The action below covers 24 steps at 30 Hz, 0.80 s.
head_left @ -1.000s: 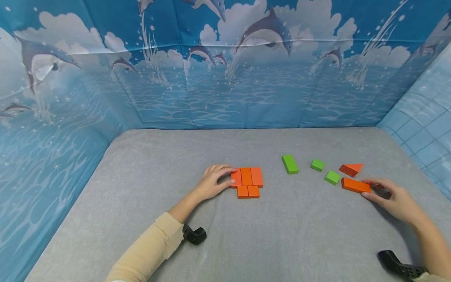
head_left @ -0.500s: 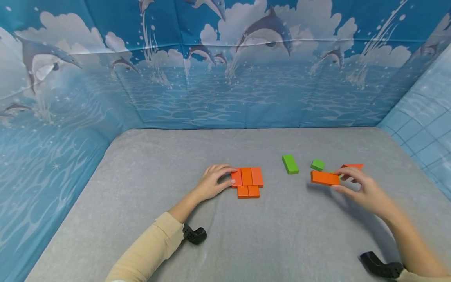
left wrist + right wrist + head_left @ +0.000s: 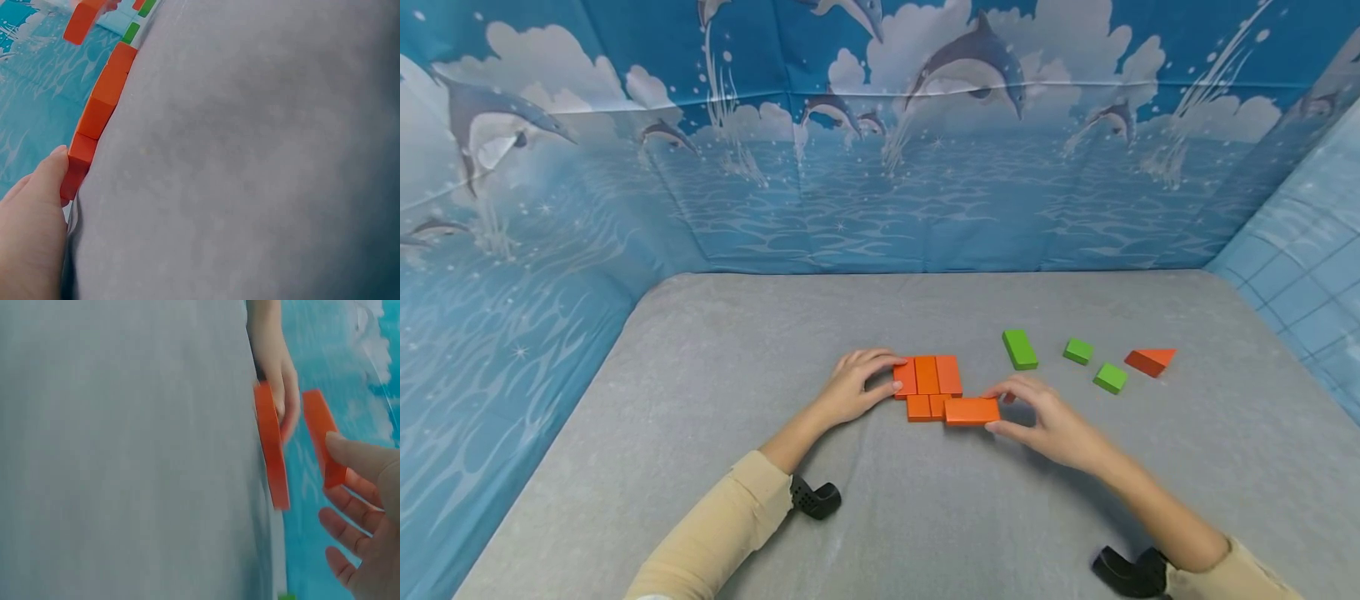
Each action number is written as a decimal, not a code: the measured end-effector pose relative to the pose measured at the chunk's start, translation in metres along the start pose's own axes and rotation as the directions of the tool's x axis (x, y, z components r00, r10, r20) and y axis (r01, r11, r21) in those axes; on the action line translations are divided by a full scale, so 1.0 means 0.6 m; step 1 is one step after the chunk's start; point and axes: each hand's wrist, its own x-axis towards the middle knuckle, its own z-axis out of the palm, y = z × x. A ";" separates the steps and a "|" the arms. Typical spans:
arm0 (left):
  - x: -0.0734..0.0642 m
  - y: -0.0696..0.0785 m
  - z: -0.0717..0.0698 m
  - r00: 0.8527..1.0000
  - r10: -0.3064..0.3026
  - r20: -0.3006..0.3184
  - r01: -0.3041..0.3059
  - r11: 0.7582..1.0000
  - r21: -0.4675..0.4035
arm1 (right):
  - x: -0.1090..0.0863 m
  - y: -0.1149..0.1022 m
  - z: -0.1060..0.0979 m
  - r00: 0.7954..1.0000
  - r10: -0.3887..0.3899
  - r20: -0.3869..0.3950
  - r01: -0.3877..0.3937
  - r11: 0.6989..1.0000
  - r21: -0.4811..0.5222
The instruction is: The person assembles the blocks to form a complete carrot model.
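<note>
Flat orange blocks lie pressed together in the head view: a back row of three upright ones, with the middle block (image 3: 927, 375) between two others, and two small orange blocks (image 3: 918, 407) in front. At the left end, my left hand (image 3: 859, 387) holds the leftmost orange block (image 3: 906, 379) between thumb and index finger. My right hand (image 3: 1052, 425) pinches the right end of a long orange block (image 3: 972, 412). This block is raised off the table, its left end overlapping the small front block; the right wrist view shows a gap between it (image 3: 320, 425) and the row.
To the right lie a long green block (image 3: 1020, 349), two small green blocks (image 3: 1078, 351) and an orange triangular block (image 3: 1151, 362). Grey cloth (image 3: 775, 325) covers the table. A blue dolphin-print curtain (image 3: 850, 200) hangs behind and at both sides.
My right hand has lifted the long orange block from beside the green blocks and carried it left to the orange group. My left hand stays in place.
</note>
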 end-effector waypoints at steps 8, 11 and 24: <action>0.000 0.000 -0.001 1.000 0.016 -0.010 -0.016 1.000 -0.002 | 0.017 -0.016 0.045 0.999 0.020 0.034 -0.018 0.999 -0.045; 0.000 0.001 -0.002 1.000 0.017 -0.006 -0.017 1.000 -0.002 | 0.020 -0.023 0.052 0.998 0.055 0.042 -0.052 0.997 -0.060; -0.001 0.003 -0.002 1.000 0.024 -0.008 -0.024 1.000 -0.001 | 0.019 -0.031 0.069 0.996 0.079 0.047 -0.072 0.988 -0.135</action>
